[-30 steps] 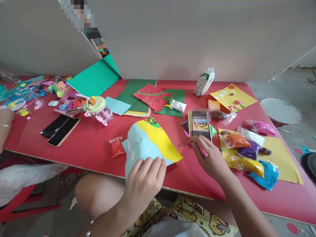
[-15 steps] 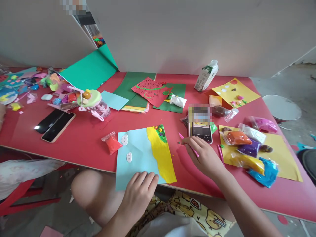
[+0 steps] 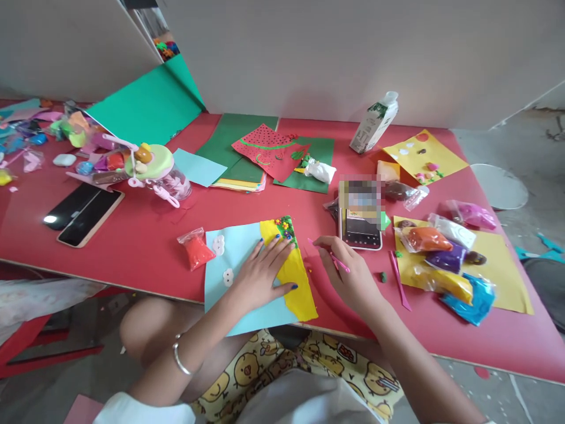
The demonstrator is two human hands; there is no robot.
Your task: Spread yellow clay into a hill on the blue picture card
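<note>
A light blue sheet (image 3: 229, 288) with a torn yellow strip (image 3: 298, 282), white clay clouds and small clay flowers at its far end lies at the near edge of the red table (image 3: 145, 247). My left hand (image 3: 262, 271) rests flat on it, fingers spread across the blue and yellow. To the right, my right hand (image 3: 348, 274) pinches a thin pink clay tool (image 3: 333, 257) just beside the sheet's yellow edge. A phone (image 3: 359, 215) lies just beyond that hand.
A red clay bag (image 3: 194, 250) lies left of the sheet. Several coloured clay bags (image 3: 441, 259) sit on yellow paper at right, with another pink tool (image 3: 399, 288). Farther back are green papers (image 3: 247, 156), a carton (image 3: 373, 123), a lidded jar (image 3: 163, 174) and two phones (image 3: 82, 212).
The sheet, first lifted and curled, now lies flat. My left hand moved from its near edge onto its middle. My right hand with the pink tool shifted slightly left toward the sheet.
</note>
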